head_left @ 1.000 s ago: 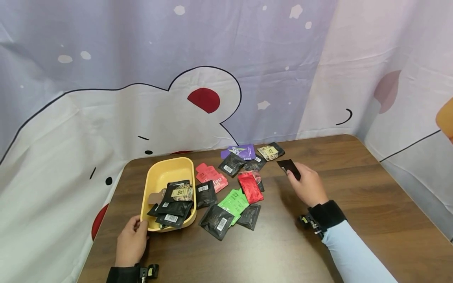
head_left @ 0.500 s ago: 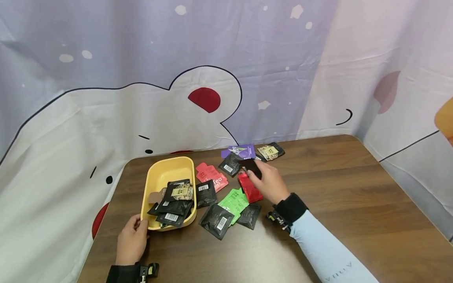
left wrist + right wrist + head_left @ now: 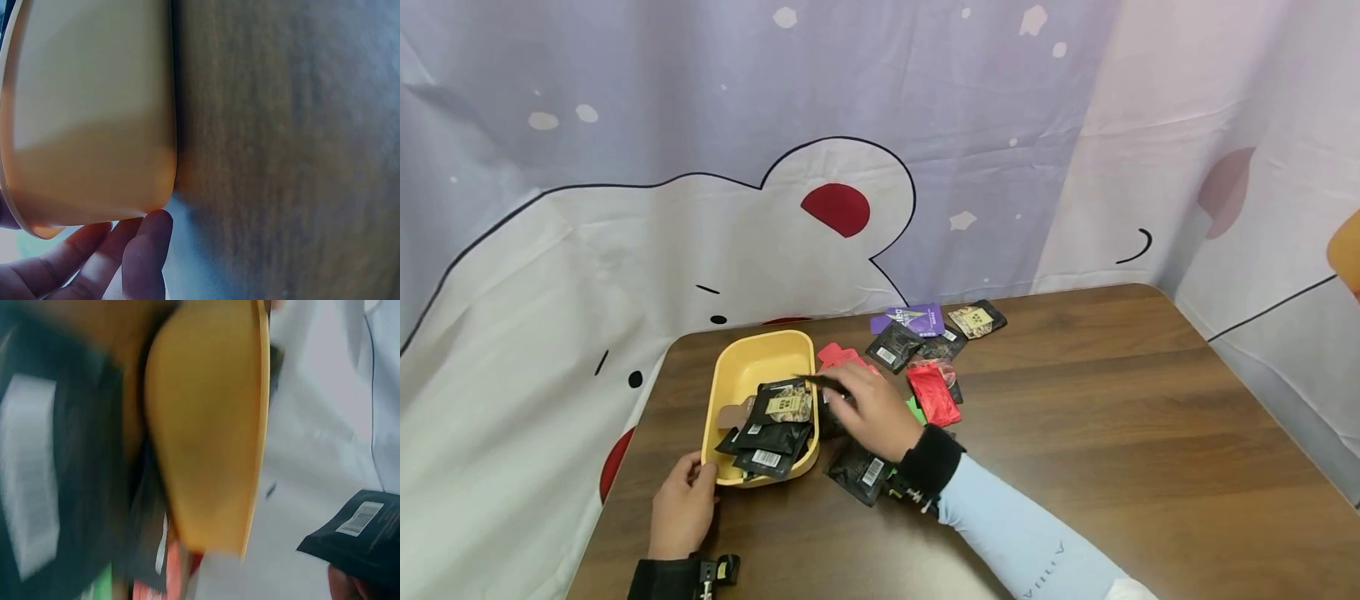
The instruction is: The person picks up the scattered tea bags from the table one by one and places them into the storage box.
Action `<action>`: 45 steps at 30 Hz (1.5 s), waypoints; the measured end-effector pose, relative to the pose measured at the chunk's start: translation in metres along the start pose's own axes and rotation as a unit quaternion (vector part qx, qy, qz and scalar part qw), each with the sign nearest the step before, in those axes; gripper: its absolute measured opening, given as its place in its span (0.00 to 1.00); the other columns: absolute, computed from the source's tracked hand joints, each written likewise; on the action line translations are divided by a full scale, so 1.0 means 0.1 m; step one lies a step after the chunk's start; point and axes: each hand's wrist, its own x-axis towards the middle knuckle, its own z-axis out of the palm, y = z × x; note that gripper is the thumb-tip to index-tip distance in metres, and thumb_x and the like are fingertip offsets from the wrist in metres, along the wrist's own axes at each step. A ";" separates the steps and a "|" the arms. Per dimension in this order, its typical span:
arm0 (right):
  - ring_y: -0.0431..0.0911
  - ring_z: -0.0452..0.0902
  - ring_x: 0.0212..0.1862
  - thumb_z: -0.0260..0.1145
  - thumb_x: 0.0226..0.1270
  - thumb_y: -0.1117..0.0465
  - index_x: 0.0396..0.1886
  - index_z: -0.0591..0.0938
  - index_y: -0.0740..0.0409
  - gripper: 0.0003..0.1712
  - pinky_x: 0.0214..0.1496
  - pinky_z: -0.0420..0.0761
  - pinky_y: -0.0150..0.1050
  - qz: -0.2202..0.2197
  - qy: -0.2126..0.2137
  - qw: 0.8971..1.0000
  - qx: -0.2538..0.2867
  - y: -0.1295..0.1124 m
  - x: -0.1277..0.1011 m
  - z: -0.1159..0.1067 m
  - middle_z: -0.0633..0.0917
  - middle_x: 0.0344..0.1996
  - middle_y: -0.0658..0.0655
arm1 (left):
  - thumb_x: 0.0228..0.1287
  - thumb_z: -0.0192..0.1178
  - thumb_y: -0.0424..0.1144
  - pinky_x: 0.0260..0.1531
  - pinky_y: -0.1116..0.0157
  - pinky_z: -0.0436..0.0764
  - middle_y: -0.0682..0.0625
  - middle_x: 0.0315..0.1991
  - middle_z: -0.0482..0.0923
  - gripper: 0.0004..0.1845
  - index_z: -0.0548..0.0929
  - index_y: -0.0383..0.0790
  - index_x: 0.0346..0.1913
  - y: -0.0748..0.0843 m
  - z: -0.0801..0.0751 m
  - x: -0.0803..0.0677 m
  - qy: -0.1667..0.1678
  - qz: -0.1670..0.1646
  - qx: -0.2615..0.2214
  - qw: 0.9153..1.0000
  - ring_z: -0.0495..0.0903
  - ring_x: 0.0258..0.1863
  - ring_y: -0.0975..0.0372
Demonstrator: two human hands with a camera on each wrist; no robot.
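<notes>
A yellow tray (image 3: 737,375) on the brown table holds several black sachets (image 3: 771,433). My left hand (image 3: 683,504) holds the tray's near left corner; in the left wrist view its fingertips (image 3: 147,240) touch the tray wall (image 3: 94,112). My right hand (image 3: 868,408) hovers by the tray's right rim, pinching a black sachet (image 3: 826,384), which shows with its barcode label in the right wrist view (image 3: 356,540) beside the yellow tray (image 3: 206,425). Loose sachets lie to the right: red (image 3: 932,393), purple (image 3: 910,317), black (image 3: 860,472).
Brown wooden table (image 3: 1112,417) with bare surface on its right half. A cartoon-print cloth backdrop (image 3: 850,150) hangs close behind the far edge. An orange object (image 3: 1347,250) shows at the right border.
My right hand carried the black sachet leftward from the table's middle right, over the loose sachets, to the tray's right rim. The left hand stayed on the tray.
</notes>
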 end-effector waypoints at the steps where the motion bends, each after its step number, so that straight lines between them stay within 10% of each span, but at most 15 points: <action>1: 0.41 0.82 0.53 0.58 0.76 0.60 0.60 0.81 0.55 0.17 0.57 0.82 0.37 -0.012 -0.007 1.000 0.001 -0.05 0.01 0.05 0.85 0.51 0.52 | 0.76 0.42 0.44 0.39 0.58 0.86 0.34 0.56 0.76 0.26 0.71 0.34 0.68 0.00 0.00 0.00 -0.001 0.000 0.000 1.000 0.80 0.49 0.48; 15: 0.36 0.77 0.60 0.53 0.78 0.57 0.65 0.79 0.48 0.20 0.66 0.73 0.27 -0.077 -0.069 0.995 -0.009 -0.43 0.17 0.53 0.82 0.56 0.47 | 0.77 0.44 0.45 0.37 0.59 0.86 0.33 0.56 0.78 0.25 0.72 0.33 0.67 0.00 -0.01 0.01 -0.004 0.014 -0.006 1.000 0.81 0.48 0.49; 35: 0.38 0.77 0.58 0.56 0.78 0.56 0.65 0.79 0.49 0.20 0.65 0.75 0.31 -0.092 -0.064 0.993 -0.022 -0.31 0.15 0.60 0.83 0.54 0.47 | 0.77 0.43 0.45 0.40 0.58 0.86 0.34 0.57 0.76 0.26 0.71 0.34 0.68 0.01 0.00 0.01 -0.012 0.001 -0.005 1.000 0.80 0.50 0.48; 45: 0.42 0.33 0.84 0.68 0.61 0.32 0.83 0.42 0.37 0.61 0.83 0.48 0.54 -0.038 -0.154 0.986 -0.057 -0.34 0.14 0.58 0.44 0.83 0.49 | 0.77 0.43 0.47 0.40 0.59 0.86 0.34 0.56 0.77 0.26 0.71 0.33 0.68 -0.02 -0.01 0.02 -0.013 0.009 -0.004 1.000 0.80 0.49 0.49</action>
